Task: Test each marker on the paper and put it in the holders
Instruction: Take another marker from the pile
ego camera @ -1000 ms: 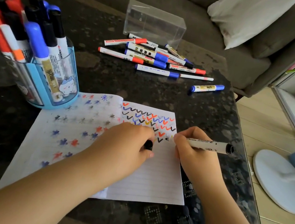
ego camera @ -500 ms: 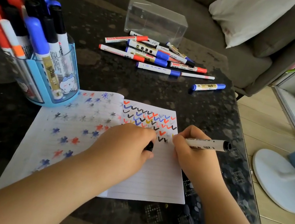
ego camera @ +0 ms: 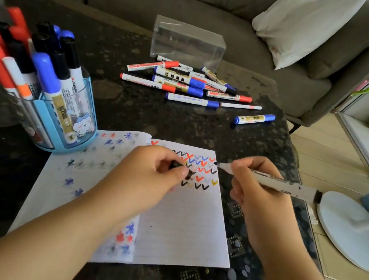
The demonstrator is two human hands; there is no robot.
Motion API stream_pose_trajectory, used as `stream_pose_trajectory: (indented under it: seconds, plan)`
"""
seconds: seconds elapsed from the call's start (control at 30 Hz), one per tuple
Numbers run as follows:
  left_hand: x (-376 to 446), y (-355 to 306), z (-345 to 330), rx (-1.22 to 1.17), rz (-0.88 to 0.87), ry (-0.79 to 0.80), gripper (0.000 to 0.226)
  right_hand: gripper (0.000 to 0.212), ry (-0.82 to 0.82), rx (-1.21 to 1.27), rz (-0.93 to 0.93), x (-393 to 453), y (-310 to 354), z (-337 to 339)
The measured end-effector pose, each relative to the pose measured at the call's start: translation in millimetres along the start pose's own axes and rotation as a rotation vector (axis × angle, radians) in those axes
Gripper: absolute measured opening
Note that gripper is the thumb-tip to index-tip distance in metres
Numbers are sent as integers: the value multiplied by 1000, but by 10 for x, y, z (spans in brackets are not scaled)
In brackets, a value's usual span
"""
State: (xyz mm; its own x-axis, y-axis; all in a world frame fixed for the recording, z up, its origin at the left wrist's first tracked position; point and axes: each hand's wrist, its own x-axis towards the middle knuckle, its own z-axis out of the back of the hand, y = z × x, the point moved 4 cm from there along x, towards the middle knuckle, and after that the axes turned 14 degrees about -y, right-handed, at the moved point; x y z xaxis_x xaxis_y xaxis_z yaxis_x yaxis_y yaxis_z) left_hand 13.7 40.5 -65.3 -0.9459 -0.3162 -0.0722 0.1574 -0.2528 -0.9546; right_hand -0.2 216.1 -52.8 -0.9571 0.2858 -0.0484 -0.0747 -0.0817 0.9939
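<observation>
Right hand: right hand (ego camera: 259, 197) grips a black marker (ego camera: 269, 182), uncapped, tip pointing left, lifted just beyond the paper's right edge.
Left hand: left hand (ego camera: 147, 177) rests over the paper, fingertips pinching a black cap (ego camera: 179, 168).
Paper: lined paper (ego camera: 183, 226) lies on the dark speckled surface (ego camera: 134, 111), bearing rows of red, blue and black check marks at its top.
Holder: blue holder (ego camera: 68, 124), far left, beside the paper's upper left corner, packed with upright red, blue and black markers.
Loose markers: pile of markers (ego camera: 183, 83) lying behind the paper, before a clear box (ego camera: 188, 41).
</observation>
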Motion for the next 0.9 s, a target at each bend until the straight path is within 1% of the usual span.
stream_pose_trajectory:
  seconds: [0.07, 0.13, 0.2, 0.3, 0.33, 0.43, 0.5, 0.6, 0.7, 0.73, 0.8, 0.83, 0.9]
  plan:
    - [-10, -21, 3, -289, 240, 33, 14, 14, 67, 97, 16, -59, 117, -24]
    - [-35, -50, -7, -446, 341, 67, 18, 16, 73, 153, 12, -90, 160, -32]
    - [-58, -59, -19, -522, 367, 109, 18, 24, 40, 185, 11, -98, 171, -29]
    - [-89, -74, -27, -555, 366, 157, 17, 39, 26, 228, -5, -110, 183, -48]
    - [-98, -85, -30, -560, 361, 170, 17, 40, 32, 233, -5, -115, 188, -54]
    - [-114, -107, -51, -564, 345, 202, 17, 29, 50, 244, 0, -125, 186, -60]
    - [-131, -118, -65, -547, 327, 225, 16, 27, 69, 244, 5, -127, 176, -69]
    - [-157, -138, -76, -476, 278, 265, 16, 24, 105, 176, 21, -132, 164, -85]
    - [-146, -158, -54, -260, 107, 293, 16, 23, 144, 103, 47, -130, 175, -80]
    - [-144, -172, -44, -171, 33, 308, 16, 25, 150, 93, 55, -128, 183, -73]
    - [-165, -186, -33, -19, -75, 342, 15, 40, 146, 67, 69, -135, 197, -62]
    - [-182, -184, -29, 36, -107, 355, 15, 47, 134, 48, 78, -144, 204, -58]
    - [-221, -187, -24, 111, -152, 365, 13, 50, 110, 25, 104, -172, 226, -79]
